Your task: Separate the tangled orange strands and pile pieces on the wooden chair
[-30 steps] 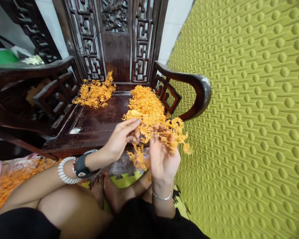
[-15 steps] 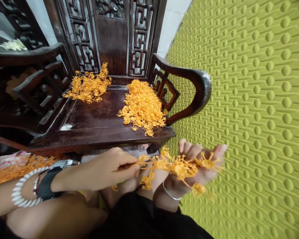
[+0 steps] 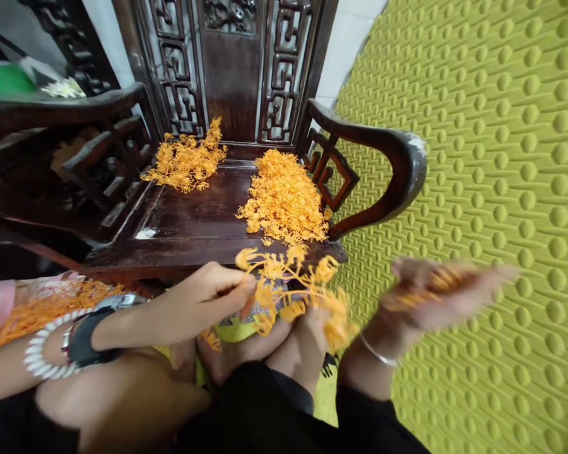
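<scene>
My left hand (image 3: 213,296) pinches one end of a branching orange plastic flower sprig (image 3: 293,293), which spreads out to the right above my knees. My right hand (image 3: 445,290) is off to the right, apart from the sprig and smeared by motion, its palm turned up. Orange flower pieces (image 3: 447,277) lie in that palm, too blurred to tell apart. On the dark wooden chair's seat (image 3: 194,217), a dense heap of small orange flower pieces (image 3: 288,198) sits at the right. A looser pile of orange sprigs (image 3: 189,157) lies at the back left.
The chair's curved armrest (image 3: 402,164) juts out near my right hand. Yellow-green textured wall covering (image 3: 502,189) fills the right side. At the lower left, more orange sprigs (image 3: 61,309) lie on a pink and white bag (image 3: 14,299). A green object (image 3: 4,79) is at the upper left.
My right hand has pulled away to the right from the sprig, with orange pieces in its palm. The left hand still holds the sprig, now free at its other end.
</scene>
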Available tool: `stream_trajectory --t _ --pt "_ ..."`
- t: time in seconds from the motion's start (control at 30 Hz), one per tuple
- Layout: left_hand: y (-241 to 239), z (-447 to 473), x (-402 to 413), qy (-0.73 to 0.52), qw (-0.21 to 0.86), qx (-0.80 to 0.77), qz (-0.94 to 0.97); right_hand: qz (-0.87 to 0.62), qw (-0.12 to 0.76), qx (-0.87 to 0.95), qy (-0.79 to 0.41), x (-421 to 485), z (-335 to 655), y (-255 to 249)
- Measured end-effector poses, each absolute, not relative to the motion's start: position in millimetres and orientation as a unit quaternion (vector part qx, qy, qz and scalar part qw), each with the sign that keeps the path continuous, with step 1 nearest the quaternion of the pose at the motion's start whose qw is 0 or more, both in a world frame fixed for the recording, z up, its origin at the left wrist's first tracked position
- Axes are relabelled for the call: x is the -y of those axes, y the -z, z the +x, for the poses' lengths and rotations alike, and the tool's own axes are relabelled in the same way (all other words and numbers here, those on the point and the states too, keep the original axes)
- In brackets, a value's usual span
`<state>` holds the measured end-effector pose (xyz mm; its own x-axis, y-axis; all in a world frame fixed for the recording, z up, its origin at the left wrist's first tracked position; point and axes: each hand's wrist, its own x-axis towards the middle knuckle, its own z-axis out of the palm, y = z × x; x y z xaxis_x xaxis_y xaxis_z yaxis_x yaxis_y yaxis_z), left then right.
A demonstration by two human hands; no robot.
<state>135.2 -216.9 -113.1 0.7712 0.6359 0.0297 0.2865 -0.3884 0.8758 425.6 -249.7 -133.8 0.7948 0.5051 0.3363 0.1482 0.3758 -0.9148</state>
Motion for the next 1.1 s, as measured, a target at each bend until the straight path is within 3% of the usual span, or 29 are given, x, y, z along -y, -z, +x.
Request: stream_trajectory --t 0.1,0.2,0.23,0.4,0.73,0.93,1.0,1.1 --pt "114.1 144.9 211.8 -0.227 0.496 -0.277 0.791 -0.530 0.722 0.443 -0.052 167.1 398.1 134.9" --pt "118.1 150.1 203.4 -0.263 0.527 -0.279 0.758 -0.632 0.456 0.626 0.003 86.8 389.2 137.6" --pt "119.3 150.9 200.9 -0.277 0.536 -0.285 0.745 -0.649 0.409 0.642 0.011 65.4 389.2 139.5" --pt "125.7 149.6 193.6 -0.343 0.567 -0.314 0.680 -0.674 0.322 0.663 0.046 11.0 388.7 153.4" --pt "134.6 148.5 180.3 -0.436 0.577 -0.305 0.620 -0.539 0.296 0.784 0.081 5.1 395.1 151.2" --pt "131.6 150.5 179.7 -0.427 0.580 -0.324 0.613 -0.483 0.358 0.797 0.062 32.3 389.4 144.6" --pt "132.7 149.6 178.1 -0.422 0.567 -0.332 0.625 -0.426 0.408 0.808 -0.003 66.9 381.9 144.7" --pt "135.6 150.5 177.1 -0.389 0.558 -0.328 0.655 -0.300 0.477 0.792 -0.235 132.5 357.7 151.4"
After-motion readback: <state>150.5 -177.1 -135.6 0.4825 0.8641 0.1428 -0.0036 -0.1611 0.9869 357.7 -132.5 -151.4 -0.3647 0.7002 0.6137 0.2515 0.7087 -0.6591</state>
